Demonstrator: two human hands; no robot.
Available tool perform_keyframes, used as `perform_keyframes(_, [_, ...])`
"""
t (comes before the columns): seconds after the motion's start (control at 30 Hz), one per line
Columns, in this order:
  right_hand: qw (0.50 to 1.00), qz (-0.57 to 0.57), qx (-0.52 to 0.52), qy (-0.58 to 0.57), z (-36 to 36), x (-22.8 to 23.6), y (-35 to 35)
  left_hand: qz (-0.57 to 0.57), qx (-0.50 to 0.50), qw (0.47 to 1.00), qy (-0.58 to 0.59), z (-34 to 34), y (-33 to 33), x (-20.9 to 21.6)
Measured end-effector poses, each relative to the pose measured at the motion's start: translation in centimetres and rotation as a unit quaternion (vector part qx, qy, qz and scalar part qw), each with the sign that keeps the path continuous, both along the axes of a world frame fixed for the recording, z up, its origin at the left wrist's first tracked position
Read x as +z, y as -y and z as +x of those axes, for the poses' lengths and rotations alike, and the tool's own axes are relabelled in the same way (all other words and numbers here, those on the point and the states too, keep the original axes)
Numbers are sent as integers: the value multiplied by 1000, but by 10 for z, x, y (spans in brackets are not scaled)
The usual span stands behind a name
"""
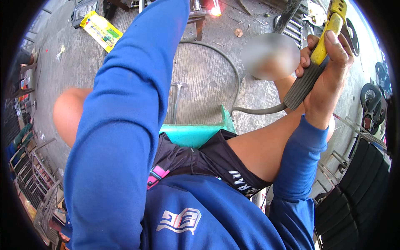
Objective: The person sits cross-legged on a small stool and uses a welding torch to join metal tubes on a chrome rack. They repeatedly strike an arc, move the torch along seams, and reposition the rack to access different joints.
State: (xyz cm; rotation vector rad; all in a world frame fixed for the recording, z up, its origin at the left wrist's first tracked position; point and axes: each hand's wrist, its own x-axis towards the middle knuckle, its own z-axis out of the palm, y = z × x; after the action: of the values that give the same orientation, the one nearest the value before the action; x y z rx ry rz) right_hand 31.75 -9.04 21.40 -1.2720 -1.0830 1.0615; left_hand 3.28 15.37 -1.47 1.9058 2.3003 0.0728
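Note:
My right hand (327, 83) is raised at the upper right, closed around the ribbed black handle of a welding electrode holder (320, 48) with a yellow head. The head points up and away, and its tip reaches the view's upper edge. A grey cable (258, 111) runs out of the handle's lower end and loops across the floor. My left arm (133, 87), in a blue sleeve, stretches far forward past the upper edge, so the left hand is out of sight. Near where it leaves the view, a bright reddish glow (215, 10) shows beside metal pieces.
Between my legs is a green seat (191, 134). A T-shaped metal tool (178, 87) lies on the concrete floor (204, 71). Farther left are a yellow packet (101, 31) and a dark case (83, 11). Metal frames (39, 179) stand at left, a wheel (368, 98) at right.

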Motion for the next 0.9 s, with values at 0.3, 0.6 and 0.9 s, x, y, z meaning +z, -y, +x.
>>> perform_keyframes(0.3, [1000, 20, -1, 19, 3, 0, -8, 67, -84, 993, -51, -37, 17, 24])
perform_keyframes(0.6, [999, 19, 12, 33, 4, -7, -4, -40, -350, 931, 93, -92, 49, 63])
perform_keyframes(0.9, [998, -5, 56, -3, -26, 8, -2, -103, -459, 878, 86, -91, 55, 51])
